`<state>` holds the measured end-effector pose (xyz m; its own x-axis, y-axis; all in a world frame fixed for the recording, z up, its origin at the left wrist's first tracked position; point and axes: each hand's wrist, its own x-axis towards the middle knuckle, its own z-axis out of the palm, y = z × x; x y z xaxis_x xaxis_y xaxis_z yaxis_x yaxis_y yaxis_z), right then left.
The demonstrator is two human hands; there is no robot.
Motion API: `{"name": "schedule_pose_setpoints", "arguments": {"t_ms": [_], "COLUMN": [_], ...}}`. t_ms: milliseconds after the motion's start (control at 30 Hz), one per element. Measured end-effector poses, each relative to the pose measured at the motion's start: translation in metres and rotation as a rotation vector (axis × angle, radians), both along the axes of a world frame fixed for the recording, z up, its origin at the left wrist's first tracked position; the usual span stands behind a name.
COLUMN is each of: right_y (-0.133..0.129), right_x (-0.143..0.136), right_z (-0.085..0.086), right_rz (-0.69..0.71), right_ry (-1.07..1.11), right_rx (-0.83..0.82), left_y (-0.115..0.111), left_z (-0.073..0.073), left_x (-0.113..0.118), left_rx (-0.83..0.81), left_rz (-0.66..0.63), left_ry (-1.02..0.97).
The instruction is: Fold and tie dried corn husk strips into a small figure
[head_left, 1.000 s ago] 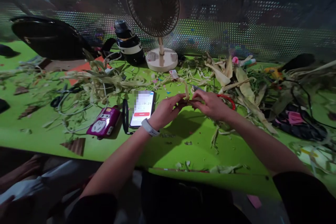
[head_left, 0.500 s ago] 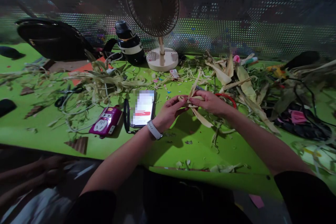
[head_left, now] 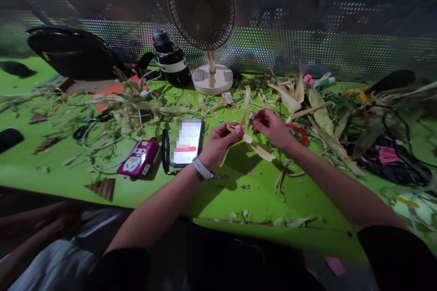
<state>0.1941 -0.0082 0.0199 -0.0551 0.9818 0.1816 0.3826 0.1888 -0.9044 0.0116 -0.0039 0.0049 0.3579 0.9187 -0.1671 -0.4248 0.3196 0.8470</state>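
Note:
Several pale corn husk strips (head_left: 262,152) meet at the fingertips of my left hand (head_left: 219,143), which pinches them where they cross. One strip stands up, one loops back over the fingers and another points down to the right. Just right of that crossing is my right hand (head_left: 271,128), its fingers drawn together at the end of a short husk strip. How firmly it grips there is partly hidden by the fingers. Below both hands lies the green table (head_left: 235,195).
Left of my hands lie a phone (head_left: 187,143), a purple power strip (head_left: 139,159) and scissors (head_left: 89,122). A fan (head_left: 212,79) and a bottle (head_left: 172,61) stand behind. Loose husks (head_left: 321,109) and a red ring (head_left: 298,133) are at right. Another person's hands (head_left: 64,220) show lower left.
My right hand has pulled back slightly from the crossing and lifted, its fingers now apart from my left hand's. The upright strip has swung left, while my left hand keeps its hold.

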Motion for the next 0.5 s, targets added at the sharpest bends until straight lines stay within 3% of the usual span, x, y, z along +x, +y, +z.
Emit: {"name": "schedule_pose_setpoints", "arguments": {"t_ms": [67, 100, 200, 267, 367, 500], "right_y": [-0.003, -0.006, -0.019, -0.027, -0.038, -0.047], "right_x": [-0.001, -0.003, -0.009, -0.015, -0.024, -0.042], "right_z": [0.003, 0.005, 0.012, 0.015, 0.015, 0.006], "right_rz": [-0.160, -0.174, -0.006, 0.040, 0.005, 0.009], "right_ry": [-0.214, -0.369, -0.865, -1.084, -1.230, -1.243], "right_rx": [0.260, 0.375, 0.615, 0.716, 0.845, 0.997], "left_y": [0.001, 0.001, 0.001, 0.000, -0.004, -0.011], "left_z": [0.000, 0.000, -0.001, -0.001, 0.000, 0.001], "left_x": [0.000, 0.000, 0.002, 0.003, 0.004, 0.007], "left_rx": [0.018, 0.025, 0.035, 0.038, 0.062, 0.130], "left_rz": [0.080, 0.109, 0.160, 0.179, 0.186, 0.191], "left_ry": [0.008, 0.011, 0.011, 0.012, 0.033, 0.055]}}
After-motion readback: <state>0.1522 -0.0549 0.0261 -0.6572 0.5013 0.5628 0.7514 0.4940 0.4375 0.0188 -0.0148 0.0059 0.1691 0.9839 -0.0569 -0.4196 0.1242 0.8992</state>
